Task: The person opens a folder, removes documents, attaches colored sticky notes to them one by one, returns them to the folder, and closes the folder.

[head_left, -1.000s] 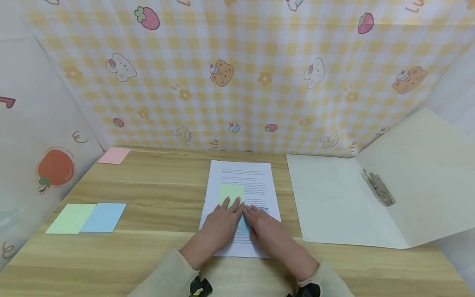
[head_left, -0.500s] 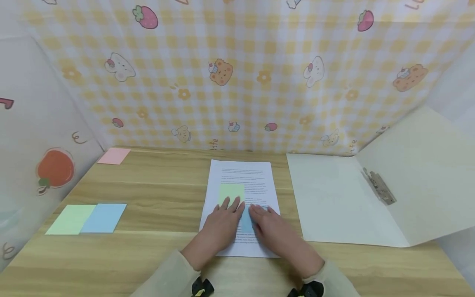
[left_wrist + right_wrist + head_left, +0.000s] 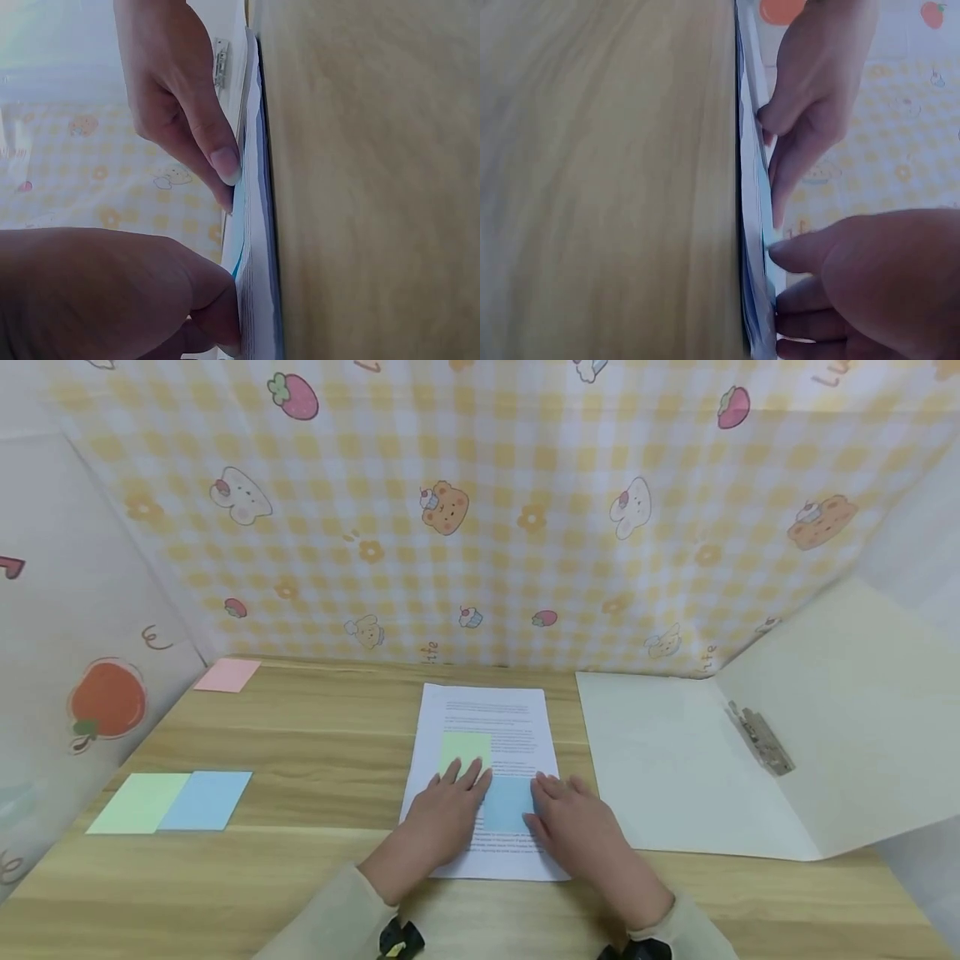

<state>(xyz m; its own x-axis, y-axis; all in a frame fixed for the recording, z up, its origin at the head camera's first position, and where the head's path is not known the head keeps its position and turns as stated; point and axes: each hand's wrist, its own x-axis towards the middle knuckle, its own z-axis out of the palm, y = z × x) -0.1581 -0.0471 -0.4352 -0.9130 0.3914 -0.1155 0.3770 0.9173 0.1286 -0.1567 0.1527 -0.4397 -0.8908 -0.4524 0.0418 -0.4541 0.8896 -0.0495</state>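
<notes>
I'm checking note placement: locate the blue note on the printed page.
In the head view, the blue note lies on the printed page, between the left hand and right hand, below and right of the page's green note.

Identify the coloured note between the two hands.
The blue note on the printed page; the page's green note sits partly under the left hand; three others lie on the table.

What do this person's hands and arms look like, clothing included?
The left hand and right hand are gloveless. Plain beige long sleeves cover the forearms. A black wrist piece shows at each cuff, the left with a yellow patch.
</notes>
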